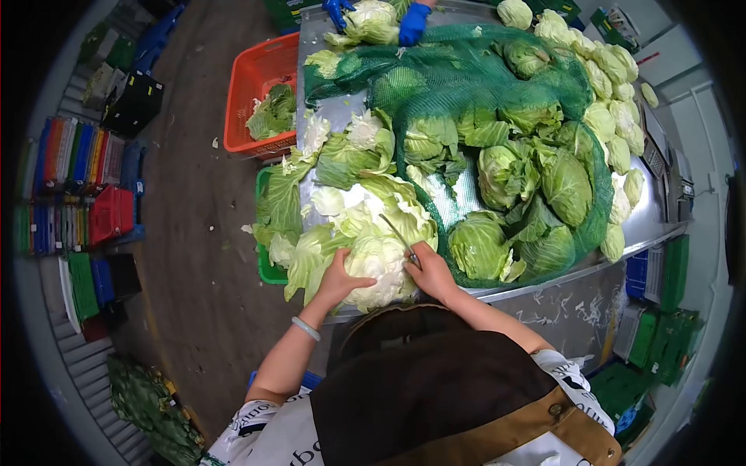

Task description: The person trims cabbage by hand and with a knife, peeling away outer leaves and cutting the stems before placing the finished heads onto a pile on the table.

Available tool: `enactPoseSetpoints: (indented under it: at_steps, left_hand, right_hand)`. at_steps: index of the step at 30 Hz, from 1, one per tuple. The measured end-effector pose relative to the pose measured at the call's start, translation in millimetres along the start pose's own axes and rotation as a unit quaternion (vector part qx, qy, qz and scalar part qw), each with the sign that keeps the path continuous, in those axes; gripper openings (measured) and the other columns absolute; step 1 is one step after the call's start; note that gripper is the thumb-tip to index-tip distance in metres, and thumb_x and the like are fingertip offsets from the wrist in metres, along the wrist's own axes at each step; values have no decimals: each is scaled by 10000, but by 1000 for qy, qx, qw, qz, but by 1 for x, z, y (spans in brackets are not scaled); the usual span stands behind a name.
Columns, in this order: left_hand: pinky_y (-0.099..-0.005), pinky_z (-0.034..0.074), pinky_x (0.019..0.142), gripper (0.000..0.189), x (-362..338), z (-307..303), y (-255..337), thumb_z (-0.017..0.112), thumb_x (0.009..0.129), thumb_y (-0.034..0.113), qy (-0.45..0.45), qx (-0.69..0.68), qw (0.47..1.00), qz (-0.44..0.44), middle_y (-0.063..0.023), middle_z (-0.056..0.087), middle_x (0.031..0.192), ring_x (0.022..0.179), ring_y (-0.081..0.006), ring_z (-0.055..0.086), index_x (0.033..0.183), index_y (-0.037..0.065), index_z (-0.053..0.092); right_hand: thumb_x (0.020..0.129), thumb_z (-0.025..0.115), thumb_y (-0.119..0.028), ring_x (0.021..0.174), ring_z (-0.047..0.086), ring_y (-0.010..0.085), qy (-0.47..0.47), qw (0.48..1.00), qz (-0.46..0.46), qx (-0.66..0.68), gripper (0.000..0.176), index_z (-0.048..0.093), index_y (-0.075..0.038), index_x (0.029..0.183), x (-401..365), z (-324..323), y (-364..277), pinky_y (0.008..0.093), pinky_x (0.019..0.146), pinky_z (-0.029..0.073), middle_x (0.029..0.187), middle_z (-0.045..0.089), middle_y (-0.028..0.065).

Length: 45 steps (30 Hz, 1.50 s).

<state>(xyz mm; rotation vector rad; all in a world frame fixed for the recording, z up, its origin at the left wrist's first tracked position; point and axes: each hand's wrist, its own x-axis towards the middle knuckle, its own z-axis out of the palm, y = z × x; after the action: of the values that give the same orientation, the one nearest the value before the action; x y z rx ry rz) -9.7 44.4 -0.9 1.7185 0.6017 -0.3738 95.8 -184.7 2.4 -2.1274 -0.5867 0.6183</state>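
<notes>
A pale, trimmed cabbage (379,262) lies at the near edge of the metal table, among loose outer leaves. My left hand (340,279) grips its left side, thumb lying across the front. In my right hand (430,273) is a knife (398,235), its blade pointing up and left over the cabbage. Peeled leaves (311,256) spread to the left of the cabbage. Just right of my right hand, a green mesh net (443,260) lies open around several whole cabbages (475,245).
An orange basket (233,116) and a green crate (268,272) stand along the table's left side. Several pale cabbages (618,144) line the right side. Across the table, a co-worker's blue-gloved hand (414,23) touches another cabbage (371,23). Stacked crates (78,155) stand far left.
</notes>
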Motion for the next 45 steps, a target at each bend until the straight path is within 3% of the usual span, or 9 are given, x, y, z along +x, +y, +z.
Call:
enactPoseSetpoints:
  at_steps: [3,8,12,15,21,24,27,37,45]
  left_hand:
    - [-358,492,942,803,-4,-3,18,841,730,216,10,-218,973,-74,-172,552,1289,1155,-258,582,1357,-21,400]
    - [-404,553,872,686,13,-12,2,758,797,159,1,-505,843,-187,-148,595,1209,1057,-260,638,1367,-1,411]
    - [-407,561,863,605,13,0,14,722,834,216,48,-399,906,-135,-142,614,1179,1047,-266,647,1336,12,454]
    - [-409,567,841,614,12,-5,24,730,825,212,31,-433,883,-180,-151,614,1180,1035,-269,653,1328,-4,452]
    - [-411,573,827,580,17,-6,21,739,816,216,27,-436,882,-175,-154,630,1147,1002,-270,666,1284,-21,492]
    - [-406,574,823,580,14,-1,32,741,814,213,77,-405,890,-196,-155,634,1140,992,-271,669,1278,-26,489]
    - [-400,574,823,610,20,-6,22,750,804,194,24,-425,887,-179,-164,623,1157,1001,-279,666,1291,-34,462]
    - [-414,576,835,592,17,1,17,732,814,173,69,-394,904,-152,-156,625,1156,1012,-281,664,1307,-6,456]
    - [-417,574,846,627,24,2,15,739,819,206,57,-408,898,-157,-148,621,1169,1033,-286,658,1330,0,440]
  right_hand:
    - [879,636,-131,858,624,365,52,990,-121,-40,222,586,-66,1086,1,-16,-29,438,717,517,969,594,138]
    - [903,617,-163,750,643,296,20,978,-154,-139,362,577,-116,1260,-9,-30,-42,391,618,533,924,592,90]
    - [897,602,-148,689,636,273,0,965,-173,-199,467,545,-156,1360,-4,-27,-28,391,578,528,834,572,79]
    - [848,613,-115,649,623,248,-17,952,-161,-260,540,537,-176,1379,-3,-26,-21,384,552,519,773,554,69]
    - [729,610,-50,630,623,213,18,934,-175,-311,660,545,-167,1375,4,-18,-23,356,511,503,754,560,61]
    - [716,599,-40,605,617,218,37,929,-178,-322,663,552,-154,1368,15,-9,-24,353,503,501,758,569,69]
    - [726,593,-39,591,614,221,33,926,-182,-328,655,549,-148,1370,13,-10,-24,354,503,504,764,574,74]
    - [740,579,-19,631,628,243,-9,939,-145,-311,678,511,-146,1402,-10,-22,-26,366,543,516,773,570,87]
    - [721,598,-4,601,623,244,48,938,-151,-307,677,540,-152,1380,0,-10,-16,362,516,505,777,560,82]
